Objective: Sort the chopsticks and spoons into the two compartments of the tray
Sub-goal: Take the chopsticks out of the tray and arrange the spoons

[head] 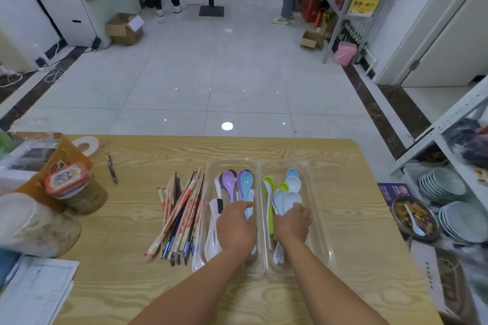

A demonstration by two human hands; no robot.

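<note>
A clear two-compartment tray point(260, 166) sits on the wooden table. Its left compartment holds purple, blue and white spoons point(247, 183); its right compartment holds green, white and light blue spoons point(292, 183). A pile of chopsticks point(182, 212) lies on the table just left of the tray. My left hand point(236, 227) reaches into the left compartment, fingers extended onto the blue spoon's handle. My right hand point(293, 223) is in the right compartment and grips a bunch of pale spoons by their handles.
Jars and a lidded cup point(76, 190) stand at the table's left, with a pen point(112, 169) and papers point(37, 290) nearby. Stacked plates point(446, 182) and a food dish point(414, 219) sit off the right edge. People stand on the floor beyond.
</note>
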